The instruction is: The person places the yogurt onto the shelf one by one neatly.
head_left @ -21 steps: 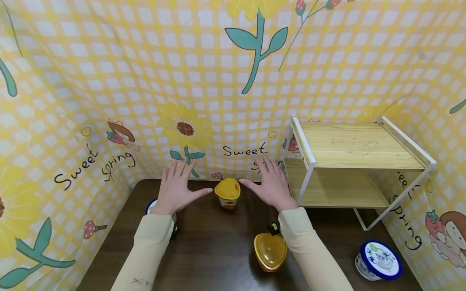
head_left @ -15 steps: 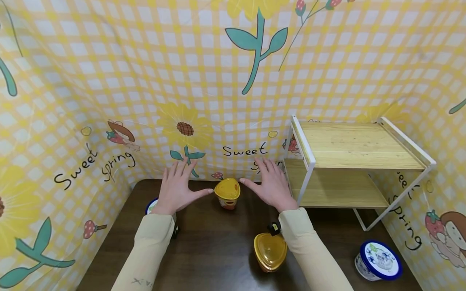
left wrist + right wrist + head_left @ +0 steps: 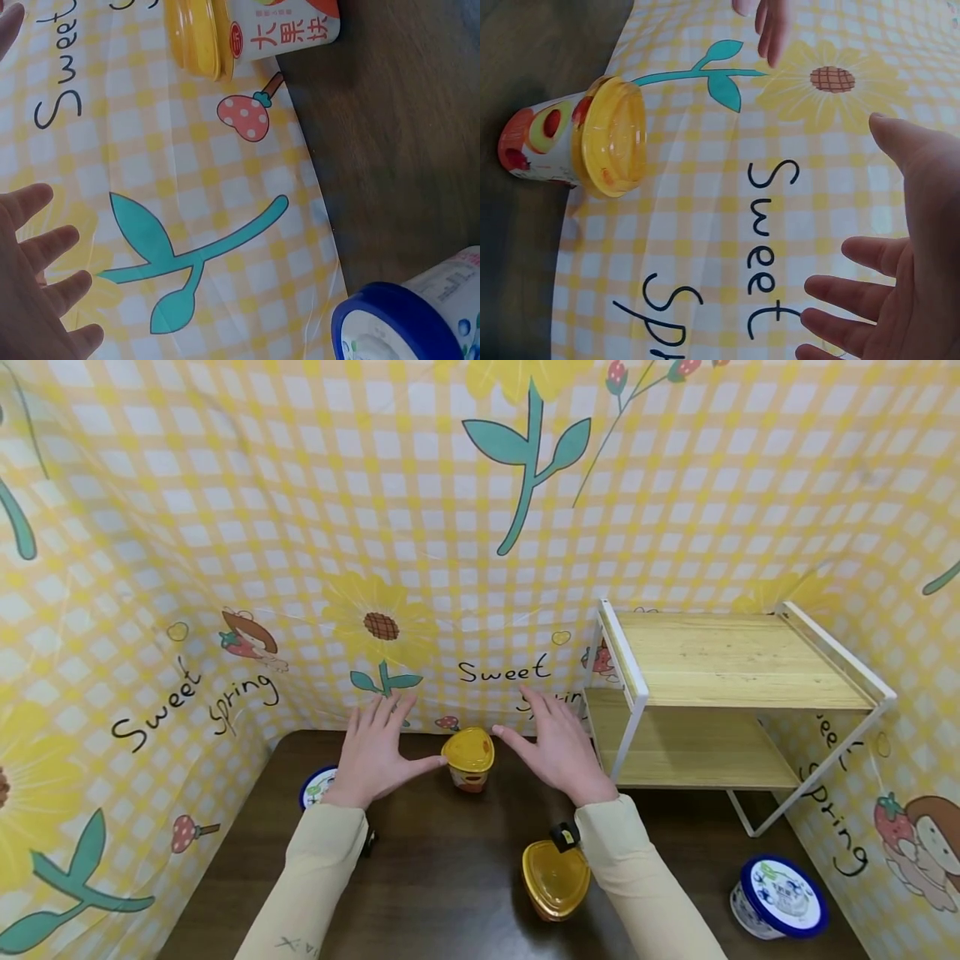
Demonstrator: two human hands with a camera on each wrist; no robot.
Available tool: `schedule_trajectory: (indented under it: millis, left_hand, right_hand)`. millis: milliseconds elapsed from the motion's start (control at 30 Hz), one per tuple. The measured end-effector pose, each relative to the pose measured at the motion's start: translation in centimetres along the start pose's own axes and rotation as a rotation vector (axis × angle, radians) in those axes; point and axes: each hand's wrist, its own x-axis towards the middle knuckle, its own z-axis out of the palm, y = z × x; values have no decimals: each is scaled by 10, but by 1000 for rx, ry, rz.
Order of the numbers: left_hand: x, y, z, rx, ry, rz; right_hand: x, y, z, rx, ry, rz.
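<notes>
Both bare hands hover above the back of a dark wooden table with fingers spread, holding nothing. My left hand [image 3: 378, 758] is left of a small yogurt cup with a yellow lid [image 3: 468, 752]; in the head view its thumb overlaps the cup's edge. The left wrist view shows the fingers apart from that cup [image 3: 202, 37]. To the cup's right is my right hand [image 3: 557, 747], thumb toward the cup. The right wrist view shows the fruit-printed cup [image 3: 611, 139] standing clear of that hand. A blue-lidded tub [image 3: 315, 787] sits partly hidden behind the left wrist.
A second yellow-lidded cup [image 3: 555, 881] stands below the right wrist. Another blue-lidded tub [image 3: 783, 893] is at the front right. A two-tier wooden shelf with a white frame [image 3: 742, 660] stands at the back right. Yellow checked cloth [image 3: 300, 485] walls the table.
My left hand has shifted slightly to the right, toward the cup, uncovering more of the blue-lidded tub behind it. The right hand has barely moved.
</notes>
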Motion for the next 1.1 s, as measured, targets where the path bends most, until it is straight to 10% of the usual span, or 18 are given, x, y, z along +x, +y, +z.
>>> schedule_trajectory:
  millis: [1100]
  left_hand:
    - [-2,9,12,-37,5,24]
  right_hand:
    - [-20,-27,-74,139,404,-242]
